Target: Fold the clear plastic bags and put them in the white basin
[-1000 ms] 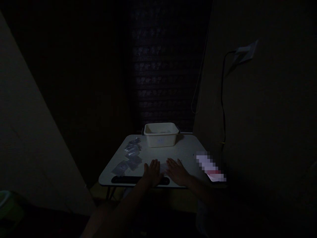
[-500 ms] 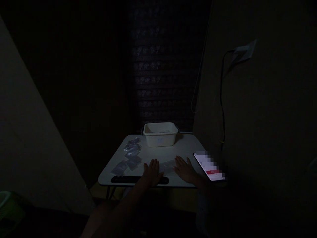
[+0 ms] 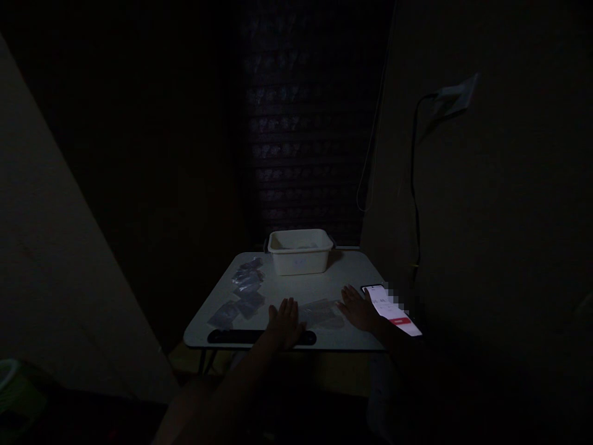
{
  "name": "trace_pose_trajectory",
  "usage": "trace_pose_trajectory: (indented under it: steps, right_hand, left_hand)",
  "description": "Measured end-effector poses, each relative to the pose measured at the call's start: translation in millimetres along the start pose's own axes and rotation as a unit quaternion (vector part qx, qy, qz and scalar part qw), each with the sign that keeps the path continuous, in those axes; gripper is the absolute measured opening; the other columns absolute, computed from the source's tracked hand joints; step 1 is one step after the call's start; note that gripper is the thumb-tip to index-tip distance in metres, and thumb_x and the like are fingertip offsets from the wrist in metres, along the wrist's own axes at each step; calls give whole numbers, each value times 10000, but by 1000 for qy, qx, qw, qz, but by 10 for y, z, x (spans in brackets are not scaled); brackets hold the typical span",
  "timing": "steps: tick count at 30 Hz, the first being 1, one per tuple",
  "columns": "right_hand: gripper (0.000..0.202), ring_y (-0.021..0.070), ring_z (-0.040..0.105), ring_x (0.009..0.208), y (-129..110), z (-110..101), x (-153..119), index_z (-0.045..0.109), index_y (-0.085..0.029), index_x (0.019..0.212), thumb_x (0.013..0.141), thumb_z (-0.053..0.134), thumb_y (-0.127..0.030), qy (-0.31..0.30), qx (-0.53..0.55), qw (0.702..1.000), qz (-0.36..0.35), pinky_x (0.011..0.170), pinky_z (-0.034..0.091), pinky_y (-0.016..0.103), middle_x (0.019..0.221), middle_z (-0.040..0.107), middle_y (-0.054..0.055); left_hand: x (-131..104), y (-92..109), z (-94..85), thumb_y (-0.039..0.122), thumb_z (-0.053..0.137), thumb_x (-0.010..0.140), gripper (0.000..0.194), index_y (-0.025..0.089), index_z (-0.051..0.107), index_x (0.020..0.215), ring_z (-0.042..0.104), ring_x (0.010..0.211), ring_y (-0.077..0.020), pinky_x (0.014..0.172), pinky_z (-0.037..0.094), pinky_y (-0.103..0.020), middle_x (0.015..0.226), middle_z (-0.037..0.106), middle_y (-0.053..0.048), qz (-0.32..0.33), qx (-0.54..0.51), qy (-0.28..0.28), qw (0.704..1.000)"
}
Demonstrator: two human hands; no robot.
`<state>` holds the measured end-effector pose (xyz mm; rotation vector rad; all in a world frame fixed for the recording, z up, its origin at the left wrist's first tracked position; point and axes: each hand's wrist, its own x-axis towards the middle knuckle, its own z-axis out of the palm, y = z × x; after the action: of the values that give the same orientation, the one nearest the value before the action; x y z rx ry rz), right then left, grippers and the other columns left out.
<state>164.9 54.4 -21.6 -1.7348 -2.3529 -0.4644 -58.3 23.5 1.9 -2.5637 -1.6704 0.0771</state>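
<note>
A thin clear plastic piece (image 3: pixel 322 313) lies flat near the front of the white table (image 3: pixel 296 290). My left hand (image 3: pixel 285 322) rests at its left end, palm down, fingers stretched forward. Just past its right end is my right hand (image 3: pixel 359 309), palm down with fingers spread, beside the lit phone (image 3: pixel 393 312) and partly over its left edge. Several clear plastic packets (image 3: pixel 249 287) lie in an overlapping row on the table's left side. The room is dim, so fine detail is lost.
A white tub (image 3: pixel 301 261) with dark handles stands at the table's back. A black strip (image 3: pixel 236 337) runs along the front edge. On the right wall a cable hangs from a socket (image 3: pixel 456 99). A green bin (image 3: pixel 18 386) is at the lower left.
My right hand has slid right, off the plastic piece and up to the phone, so more of the plastic shows. My left hand has stayed in place.
</note>
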Motion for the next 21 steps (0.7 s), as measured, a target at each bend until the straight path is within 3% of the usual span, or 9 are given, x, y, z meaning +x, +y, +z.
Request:
trace_pose_trajectory:
  steps: [7,15,21]
  right_hand:
    - [489,211,214,1089,-33,-123,117,324,-97,1115,761,126,-370,-10,18,999,36,831,145,480,1179,305,110]
    - [495,165,177,1106,-575,-229,25,236,-153,1163,766,54,-386,-14,71,991,-115,879,90,411,1217,245,65]
    - [526,173,152,1114,-554,-175,-14,237,-134,1163,760,42,-410,-39,77,989,-118,875,60,434,1216,240,85]
  left_hand:
    - [8,0,-6,419,83,744,553,84,185,1172,81,1123,-236,825,138,-472,1240,134,-130,9,-14,13,1000]
    - [-10,63,21,331,66,770,481,93,185,1170,73,1129,-192,830,146,-454,1238,154,-113,68,-12,34,997]
    - [-20,59,24,338,69,768,486,89,178,1171,85,1128,-196,822,148,-469,1238,146,-120,68,-10,16,998]
